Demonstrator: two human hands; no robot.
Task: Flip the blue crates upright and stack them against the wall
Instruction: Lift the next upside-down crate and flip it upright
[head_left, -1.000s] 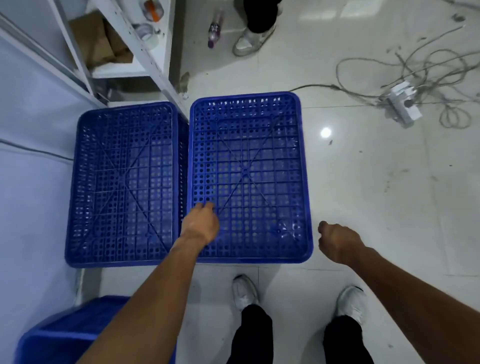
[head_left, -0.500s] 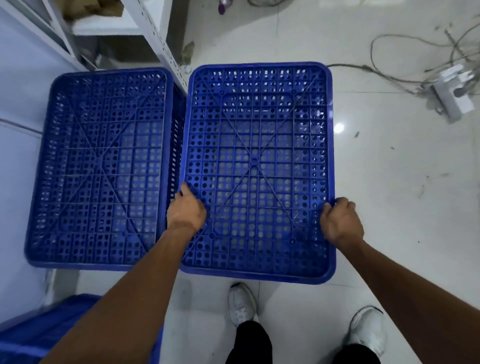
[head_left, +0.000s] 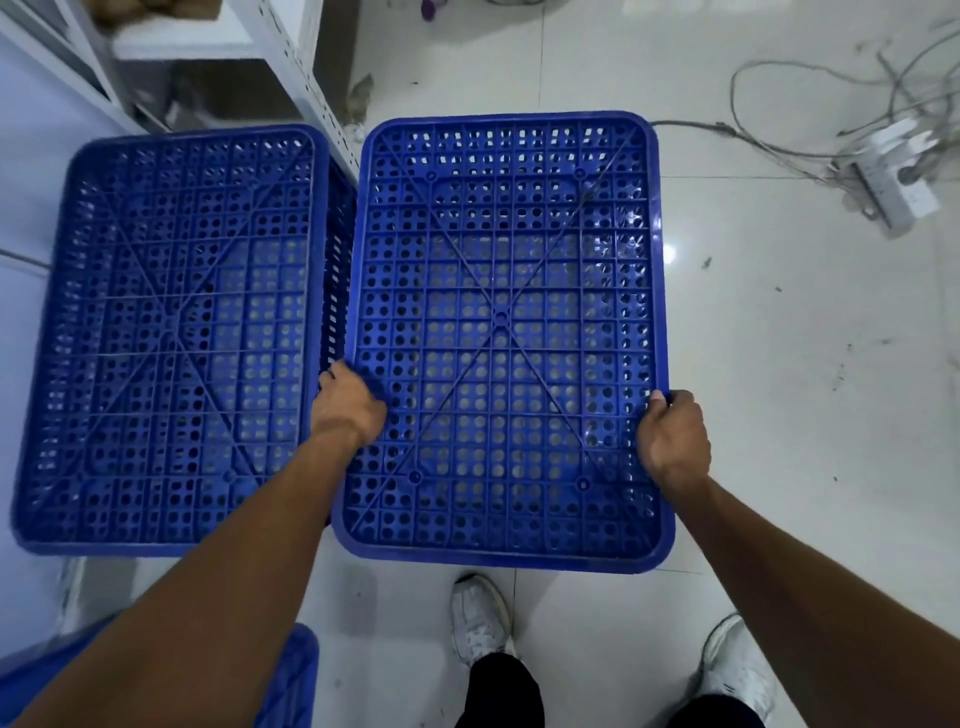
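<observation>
Two blue perforated crates lie upside down side by side on the tiled floor, ribbed bases facing up. My left hand (head_left: 347, 408) grips the left long edge of the right crate (head_left: 504, 291), fingers curled into the gap between the crates. My right hand (head_left: 673, 439) is closed on that crate's right long edge. The left crate (head_left: 171, 332) sits beside the pale wall at the left. Part of a third blue crate (head_left: 291, 675) shows at the bottom left, mostly hidden by my left forearm.
A white metal shelf unit (head_left: 306, 78) stands just behind the gap between the crates. A power strip (head_left: 896, 176) with tangled cables lies on the floor at the far right. My two shoes (head_left: 480, 621) are right below the held crate.
Both hands went from hovering over the right crate to gripping its two long edges. The crate now looks larger and nearer to me.
</observation>
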